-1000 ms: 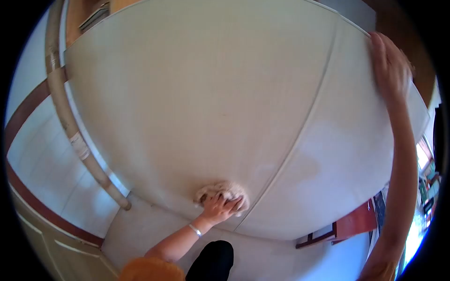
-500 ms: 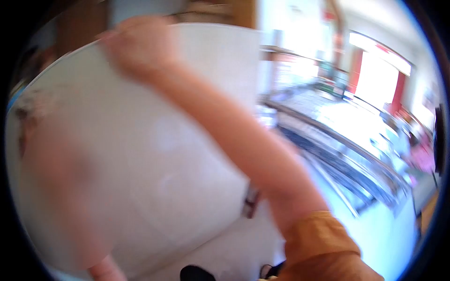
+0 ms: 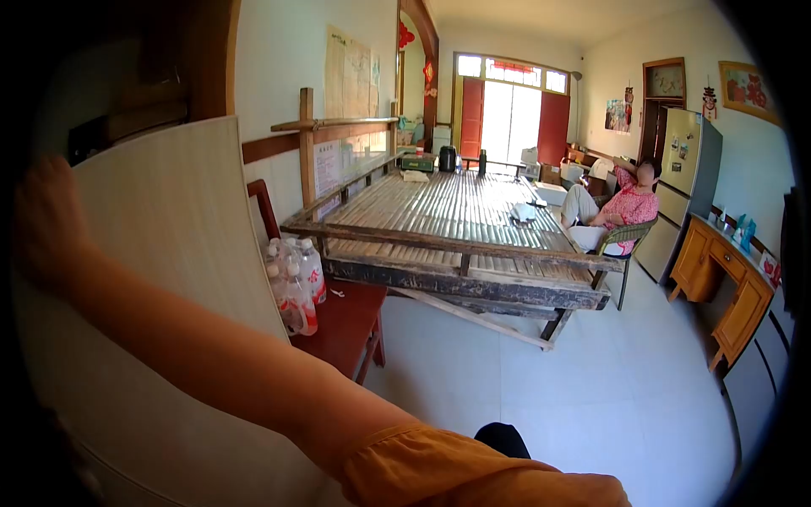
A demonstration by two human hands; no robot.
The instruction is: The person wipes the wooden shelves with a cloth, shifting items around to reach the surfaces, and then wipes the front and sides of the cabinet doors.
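Note:
A large, pale, flat board (image 3: 182, 211) stands upright along the left side, its top edge looking curved. My right arm, in an orange sleeve, stretches across the view to it. My right hand (image 3: 52, 224) is closed on the board near its upper edge at the far left; the fingertips are dim and partly hidden. My left hand is out of sight.
A dark red bench (image 3: 346, 317) holds several wrapped bottles (image 3: 296, 287) beside the board. Behind it stands a slatted bamboo bed frame (image 3: 439, 211). A seated person (image 3: 621, 207) is beyond, near a refrigerator (image 3: 684, 177) and a wooden desk (image 3: 726, 266).
The view has swung right, bringing the bed frame and seated person into clearer sight. The board and my right hand now sit farther left, and my left arm has gone out of view.

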